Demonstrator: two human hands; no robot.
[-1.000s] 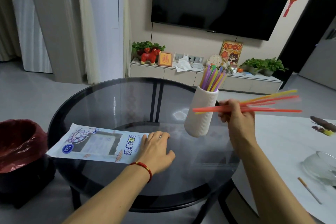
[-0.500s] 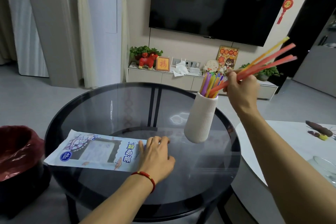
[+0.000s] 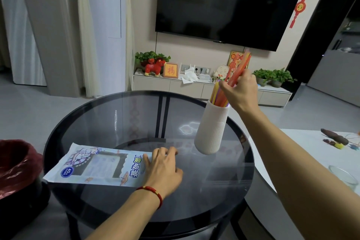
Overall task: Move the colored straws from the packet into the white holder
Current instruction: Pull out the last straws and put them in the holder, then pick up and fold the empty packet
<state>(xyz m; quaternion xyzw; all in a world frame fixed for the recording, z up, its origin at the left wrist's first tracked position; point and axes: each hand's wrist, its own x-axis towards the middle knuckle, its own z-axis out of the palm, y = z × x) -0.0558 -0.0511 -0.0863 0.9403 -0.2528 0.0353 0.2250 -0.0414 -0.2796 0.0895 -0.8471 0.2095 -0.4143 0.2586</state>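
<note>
A white ribbed holder [image 3: 212, 128] stands on the round dark glass table [image 3: 109, 115], right of centre, with several colored straws in it. My right hand [image 3: 240, 91] is just above its mouth, shut on a small bunch of red and orange straws [image 3: 240, 67] that stand nearly upright, lower ends inside the holder. The flat white and blue packet [image 3: 93, 165] lies on the table's left front. My left hand [image 3: 163, 169] rests flat on the packet's right end, fingers spread, gripping nothing.
A black bin with a red liner [image 3: 15, 165] stands left of the table. A white table [image 3: 303, 148] at the right carries a glass bowl [image 3: 342, 175] and small items. Behind are a TV [image 3: 224, 2] and a low cabinet [image 3: 175, 85].
My right hand has swung the straw bunch from level to nearly upright and brought it over the holder, with the lower ends now inside. My left hand stayed on the packet.
</note>
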